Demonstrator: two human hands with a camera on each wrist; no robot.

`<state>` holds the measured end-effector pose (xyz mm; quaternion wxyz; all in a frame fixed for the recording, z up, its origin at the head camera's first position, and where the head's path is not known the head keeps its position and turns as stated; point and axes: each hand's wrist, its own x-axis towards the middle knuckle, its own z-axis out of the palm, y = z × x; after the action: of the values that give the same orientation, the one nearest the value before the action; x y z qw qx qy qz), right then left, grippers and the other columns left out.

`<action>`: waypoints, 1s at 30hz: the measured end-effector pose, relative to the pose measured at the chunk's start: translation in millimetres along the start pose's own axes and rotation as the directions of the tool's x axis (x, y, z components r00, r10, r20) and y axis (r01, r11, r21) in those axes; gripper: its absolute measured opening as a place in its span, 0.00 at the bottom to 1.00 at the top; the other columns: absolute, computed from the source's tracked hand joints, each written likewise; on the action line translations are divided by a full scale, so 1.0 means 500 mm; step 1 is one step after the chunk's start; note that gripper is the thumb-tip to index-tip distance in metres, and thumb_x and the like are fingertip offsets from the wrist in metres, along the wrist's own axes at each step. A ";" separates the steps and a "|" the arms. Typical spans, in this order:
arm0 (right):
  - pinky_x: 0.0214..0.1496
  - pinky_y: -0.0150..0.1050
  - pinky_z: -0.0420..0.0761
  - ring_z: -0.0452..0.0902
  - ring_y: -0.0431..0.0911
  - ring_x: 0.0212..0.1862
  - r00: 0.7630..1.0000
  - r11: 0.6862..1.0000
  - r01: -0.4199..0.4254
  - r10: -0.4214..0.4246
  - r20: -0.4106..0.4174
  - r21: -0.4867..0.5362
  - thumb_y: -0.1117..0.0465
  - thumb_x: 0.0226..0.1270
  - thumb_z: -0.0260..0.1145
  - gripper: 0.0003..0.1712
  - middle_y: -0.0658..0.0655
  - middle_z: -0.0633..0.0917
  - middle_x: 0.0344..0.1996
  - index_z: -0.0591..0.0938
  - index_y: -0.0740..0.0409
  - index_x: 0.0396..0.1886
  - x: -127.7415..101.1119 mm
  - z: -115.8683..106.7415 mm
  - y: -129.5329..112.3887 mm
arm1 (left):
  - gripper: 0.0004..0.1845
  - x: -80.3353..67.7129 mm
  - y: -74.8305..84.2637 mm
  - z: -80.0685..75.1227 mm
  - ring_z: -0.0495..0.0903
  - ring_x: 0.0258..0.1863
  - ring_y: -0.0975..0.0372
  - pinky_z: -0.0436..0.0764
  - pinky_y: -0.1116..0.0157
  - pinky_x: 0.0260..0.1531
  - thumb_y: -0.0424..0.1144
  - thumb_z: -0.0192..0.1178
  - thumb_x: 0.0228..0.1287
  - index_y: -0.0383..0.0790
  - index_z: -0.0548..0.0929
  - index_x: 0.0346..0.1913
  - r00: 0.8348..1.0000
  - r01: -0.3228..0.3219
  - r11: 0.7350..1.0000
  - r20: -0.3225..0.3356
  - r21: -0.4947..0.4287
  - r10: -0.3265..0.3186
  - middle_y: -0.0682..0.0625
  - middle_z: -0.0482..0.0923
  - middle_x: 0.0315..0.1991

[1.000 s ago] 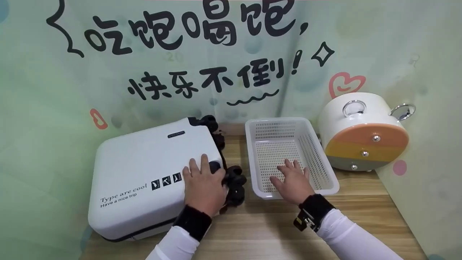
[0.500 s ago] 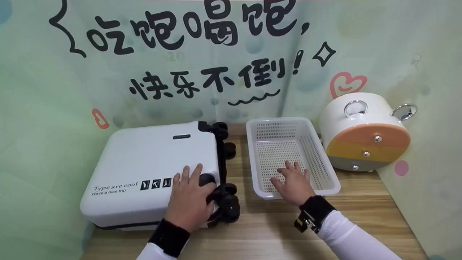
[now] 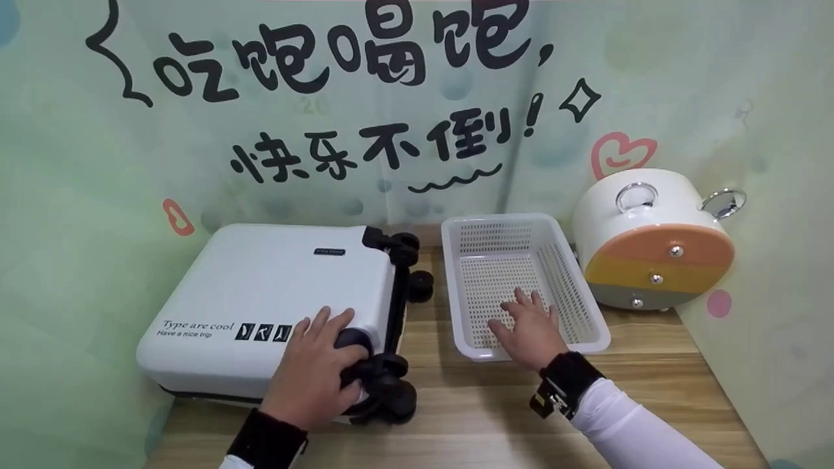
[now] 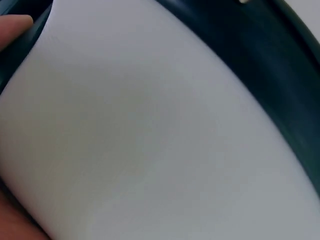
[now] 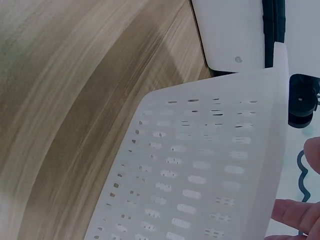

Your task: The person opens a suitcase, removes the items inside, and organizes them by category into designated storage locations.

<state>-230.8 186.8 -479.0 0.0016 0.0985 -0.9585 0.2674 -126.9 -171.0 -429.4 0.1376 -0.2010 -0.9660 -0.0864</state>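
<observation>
The near right corner of a white suitcase [image 3: 260, 306] is grasped by the left hand [image 3: 313, 378]: the fingers are spread over the top shell while the thumb side is curled round the corner, just beside a pair of black caster wheels [image 3: 388, 384]. In the left wrist view only the white shell [image 4: 150, 130] with its dark seam is seen, a fingertip [image 4: 15, 25] showing at the upper left edge. The suitcase is laid flat on the wooden desk [image 3: 469, 417], at the left, its wheeled end turned toward the middle; a second wheel pair [image 3: 407, 260] is seen at the far corner.

The right hand [image 3: 531, 329] is kept released, with its fingers straight and spread, resting over the near rim and on the perforated floor of a white plastic basket [image 3: 586, 306]. The basket is set just right of the suitcase wheels, apart from them. In the right wrist view the slotted basket wall [image 5: 200, 170] is seen close up above the wood grain, with fingertips [image 5: 295, 212] at the lower right.

Both wrists are covered by black bands and white sleeves. To the right of the basket, a round white pot [image 3: 651, 247] with an orange, yellow and grey face is lying on its side near the wall. The backdrop [image 3: 365, 98] is printed with black characters.
</observation>
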 end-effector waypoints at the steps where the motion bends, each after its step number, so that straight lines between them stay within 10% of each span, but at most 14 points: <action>1: 0.77 0.77 0.40 0.47 0.75 0.81 1.000 1.000 -0.001 0.001 0.000 -0.002 0.48 0.78 0.65 0.30 0.75 0.64 0.78 0.81 0.68 0.66 0.000 0.001 0.001 | 0.12 -0.003 0.004 -0.003 0.66 0.74 0.34 0.61 0.30 0.70 0.44 0.72 0.52 0.51 0.90 0.42 0.999 0.027 1.000 0.018 -0.011 -0.027 0.38 0.73 0.73; 5: 0.76 0.78 0.40 0.48 0.75 0.81 1.000 1.000 -0.005 0.005 0.007 -0.012 0.48 0.78 0.64 0.30 0.75 0.64 0.78 0.81 0.68 0.66 0.001 0.005 0.002 | 0.11 -0.005 0.036 -0.005 0.61 0.78 0.37 0.44 0.22 0.69 0.44 0.68 0.57 0.48 0.86 0.44 0.971 0.237 0.964 0.051 -0.120 -0.233 0.39 0.71 0.75; 11: 0.76 0.78 0.38 0.47 0.75 0.81 1.000 1.000 -0.001 0.001 0.014 0.000 0.48 0.79 0.64 0.30 0.75 0.64 0.78 0.81 0.67 0.66 0.004 0.007 0.001 | 0.46 -0.001 0.065 0.017 0.43 0.82 0.33 0.30 0.15 0.60 0.61 0.70 0.64 0.35 0.69 0.76 0.780 0.598 0.763 -0.042 -0.247 -0.624 0.28 0.53 0.81; 14: 0.76 0.77 0.37 0.46 0.75 0.81 1.000 1.000 -0.006 0.006 0.014 0.001 0.48 0.79 0.64 0.30 0.75 0.63 0.78 0.81 0.68 0.66 0.004 0.005 0.002 | 0.54 0.003 0.061 0.022 0.33 0.82 0.31 0.30 0.12 0.56 0.63 0.69 0.63 0.36 0.61 0.82 0.729 0.658 0.711 -0.025 -0.246 -0.684 0.26 0.42 0.83; 30: 0.76 0.79 0.39 0.47 0.74 0.81 1.000 1.000 0.001 -0.001 -0.005 0.015 0.49 0.78 0.65 0.30 0.75 0.65 0.78 0.81 0.69 0.65 0.004 0.009 0.006 | 0.42 -0.007 -0.004 -0.009 0.32 0.81 0.30 0.26 0.12 0.52 0.53 0.67 0.61 0.54 0.71 0.80 0.790 0.609 0.759 0.091 -0.231 -0.606 0.35 0.49 0.84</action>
<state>-233.3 186.3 -484.4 0.0034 0.0982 -0.9564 0.2749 -123.7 -175.0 -426.2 0.0706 0.1067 -0.9610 -0.2451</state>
